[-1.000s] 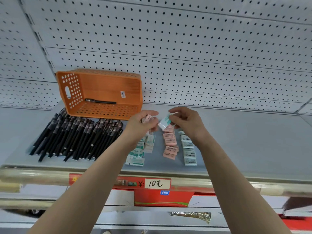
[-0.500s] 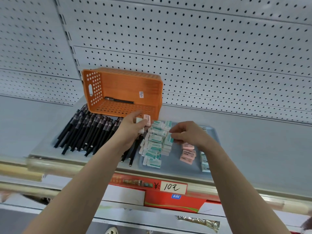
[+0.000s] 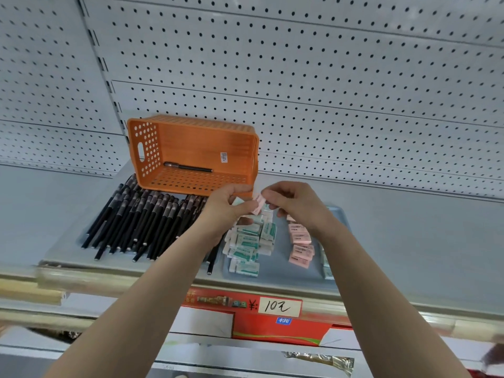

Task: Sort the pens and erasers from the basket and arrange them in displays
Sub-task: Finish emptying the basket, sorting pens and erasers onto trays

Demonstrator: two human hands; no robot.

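An orange basket (image 3: 240,143) lies tipped on its side at the back of the shelf, with one black pen (image 3: 188,167) inside. Several black pens (image 3: 141,222) lie in a row in front of it. Green-and-white erasers (image 3: 245,241) and pink erasers (image 3: 300,241) sit in columns on a grey tray (image 3: 275,268). My left hand (image 3: 226,208) grips a few erasers above the tray. My right hand (image 3: 291,200) pinches the pink eraser (image 3: 258,203) at the top of that bunch; both hands meet on it.
A white pegboard wall (image 3: 327,91) backs the grey shelf (image 3: 422,241). A price strip with a handwritten tag (image 3: 279,306) runs along the shelf's front edge. More green erasers (image 3: 326,263) sit at the tray's right edge.
My right hand has risen from the eraser columns and met my left hand at the pink eraser. The left hand still holds its erasers.
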